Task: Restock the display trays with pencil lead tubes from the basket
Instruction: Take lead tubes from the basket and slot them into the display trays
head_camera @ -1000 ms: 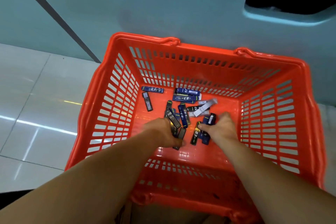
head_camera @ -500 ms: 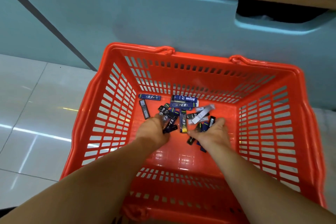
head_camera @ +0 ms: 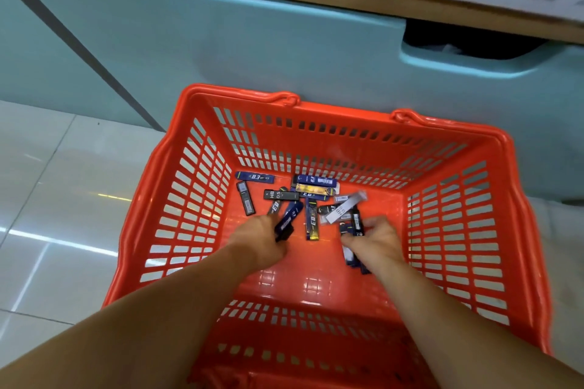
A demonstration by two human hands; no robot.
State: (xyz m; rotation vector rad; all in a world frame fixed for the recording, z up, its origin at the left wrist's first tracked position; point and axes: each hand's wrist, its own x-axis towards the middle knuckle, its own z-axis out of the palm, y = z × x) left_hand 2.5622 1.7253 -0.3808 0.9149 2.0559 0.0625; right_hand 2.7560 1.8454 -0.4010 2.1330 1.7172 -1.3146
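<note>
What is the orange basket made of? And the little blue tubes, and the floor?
The basket looks like glossy moulded plastic: shiny spots, slotted walls. The lead tubes seem hard plastic with printed labels, though they are small to judge. The floor is probably polished tile: thin joint lines, bright reflections.

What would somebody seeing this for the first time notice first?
The orange basket fills the middle of the view, standing on a pale tiled floor against a teal cabinet. Dark blue and black lead tubes lie scattered on its bottom. Both hands reach in: the left hand grips a blue tube, the right hand grips a bunch of tubes.
</note>
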